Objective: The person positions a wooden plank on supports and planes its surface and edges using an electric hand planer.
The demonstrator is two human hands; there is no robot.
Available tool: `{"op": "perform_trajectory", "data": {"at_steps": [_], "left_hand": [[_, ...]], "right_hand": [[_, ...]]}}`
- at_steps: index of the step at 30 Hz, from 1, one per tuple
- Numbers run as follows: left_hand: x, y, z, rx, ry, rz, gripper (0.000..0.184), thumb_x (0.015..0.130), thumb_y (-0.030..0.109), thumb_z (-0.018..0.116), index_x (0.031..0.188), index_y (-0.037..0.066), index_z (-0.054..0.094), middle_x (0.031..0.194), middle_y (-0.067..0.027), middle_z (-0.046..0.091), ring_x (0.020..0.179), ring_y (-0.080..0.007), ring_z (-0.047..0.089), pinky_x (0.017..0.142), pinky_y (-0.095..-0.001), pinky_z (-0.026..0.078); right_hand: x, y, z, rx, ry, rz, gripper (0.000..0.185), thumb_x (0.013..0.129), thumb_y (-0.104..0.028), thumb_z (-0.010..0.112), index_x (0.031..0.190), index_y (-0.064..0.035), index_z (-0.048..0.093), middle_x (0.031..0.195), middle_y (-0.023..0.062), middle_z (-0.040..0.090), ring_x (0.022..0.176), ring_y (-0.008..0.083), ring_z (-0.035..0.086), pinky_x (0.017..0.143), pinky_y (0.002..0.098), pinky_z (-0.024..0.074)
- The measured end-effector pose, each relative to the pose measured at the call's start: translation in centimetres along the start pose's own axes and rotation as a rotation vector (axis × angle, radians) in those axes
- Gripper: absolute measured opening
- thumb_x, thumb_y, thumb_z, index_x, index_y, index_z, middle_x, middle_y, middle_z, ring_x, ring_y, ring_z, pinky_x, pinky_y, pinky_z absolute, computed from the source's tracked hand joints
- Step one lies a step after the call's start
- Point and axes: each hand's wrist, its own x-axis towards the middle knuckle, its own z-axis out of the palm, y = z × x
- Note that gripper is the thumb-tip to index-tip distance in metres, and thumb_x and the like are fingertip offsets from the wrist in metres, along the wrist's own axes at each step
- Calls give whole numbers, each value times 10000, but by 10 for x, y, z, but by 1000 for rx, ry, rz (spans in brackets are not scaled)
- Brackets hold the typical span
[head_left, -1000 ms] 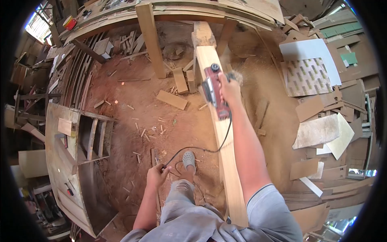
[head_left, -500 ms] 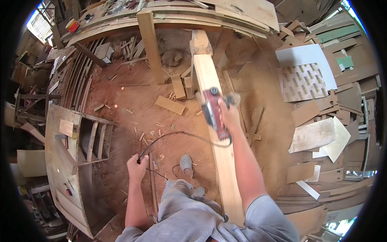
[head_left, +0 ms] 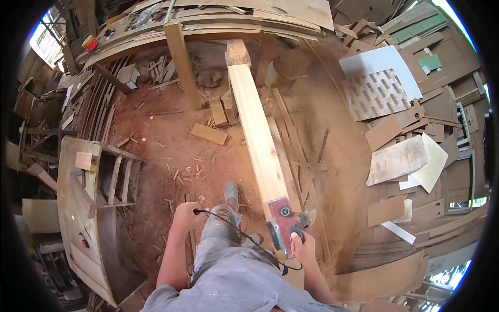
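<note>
A red handheld electric planer (head_left: 281, 217) rests on a long pale wooden beam (head_left: 257, 132), at the end close to my body. My right hand (head_left: 304, 248) is wrapped round the planer's rear handle. Out to the left, my left hand (head_left: 188, 217) grips the black power cord (head_left: 228, 224), which loops across my lap to the back of the planer. The beam's far end carries a rough brown block (head_left: 237, 52) near the workbench. Part of the beam under the planer and beside my shirt is hidden.
A workbench (head_left: 249, 26) piled with boards spans the back. To the left stands a wooden cabinet frame (head_left: 99, 192). Offcuts, including a short block (head_left: 208, 133), litter the dirt floor. Cardboard and sheet scraps (head_left: 397, 158) lie along the right side.
My right hand has drawn the planer back along the beam toward my body. My left hand, still on the cord, has moved slightly right and down. The view has shifted a little.
</note>
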Motion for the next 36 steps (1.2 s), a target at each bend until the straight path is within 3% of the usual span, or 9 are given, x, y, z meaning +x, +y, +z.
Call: {"op": "perform_trajectory", "data": {"at_steps": [4, 11, 16, 18, 21, 26, 31, 34, 36], "left_hand": [[45, -18, 7, 32, -130, -22, 345, 835, 293, 904, 804, -5, 731, 742, -222, 685, 689, -401, 681, 649, -455, 529], [164, -67, 4, 65, -286, -69, 433, 839, 418, 887, 834, 4, 760, 785, -242, 716, 785, -459, 718, 711, -516, 554], [216, -76, -22, 35, -382, -169, 457, 883, 461, 844, 859, 9, 779, 781, -238, 723, 793, -470, 725, 717, -530, 558], [228, -85, -25, 26, -402, -188, 459, 895, 464, 842, 867, 10, 784, 776, -233, 721, 785, -470, 724, 710, -535, 553], [240, -86, -34, -48, -364, -225, 444, 914, 460, 836, 896, 18, 799, 752, -240, 699, 738, -457, 711, 689, -520, 545], [238, -93, -43, -132, -325, -217, 457, 932, 478, 832, 956, 22, 815, 725, -252, 665, 680, -435, 685, 658, -485, 538], [221, -105, -59, -72, -183, -395, 454, 958, 440, 816, 905, -9, 775, 758, -282, 669, 719, -472, 695, 660, -510, 531], [202, -123, -58, 92, 26, -239, 458, 971, 404, 802, 842, -31, 736, 770, -297, 671, 752, -504, 696, 669, -527, 531], [192, -116, -64, 104, 59, -308, 451, 975, 380, 798, 815, -34, 721, 768, -296, 670, 760, -508, 694, 669, -533, 528]], "right_hand": [[41, -35, 25, -38, 15, -15, 344, 1098, -294, 688, 875, -33, 666, 612, -8, 581, 503, 82, 540, 458, 282, 403], [237, -161, 126, -145, 52, -59, 426, 1042, -404, 728, 913, 1, 746, 627, 24, 612, 589, 135, 609, 578, 359, 493], [415, -267, 211, -352, 44, -138, 633, 1039, -580, 639, 1142, 22, 805, 989, 284, 784, 1015, 429, 771, 903, 518, 578], [488, -305, 245, -332, 56, -192, 693, 1024, -629, 618, 1144, 28, 805, 1034, 313, 787, 1063, 449, 774, 935, 519, 581], [567, -374, 293, -284, 79, -245, 767, 1003, -666, 607, 1091, 72, 797, 893, 297, 787, 871, 405, 808, 860, 484, 611], [635, -433, 331, -201, 35, -303, 758, 1010, -650, 621, 866, 85, 740, 661, 153, 711, 568, 262, 729, 587, 422, 599], [587, -407, 305, -191, -24, -239, 680, 1020, -628, 663, 791, 12, 697, 611, 68, 644, 503, 202, 660, 503, 372, 537], [517, -357, 267, -172, -42, -249, 595, 1037, -582, 704, 814, -31, 705, 599, 29, 611, 502, 163, 620, 504, 352, 489], [455, -320, 240, -129, -20, -204, 531, 1059, -532, 709, 834, -51, 697, 601, 0, 587, 509, 124, 573, 508, 343, 456]]}}
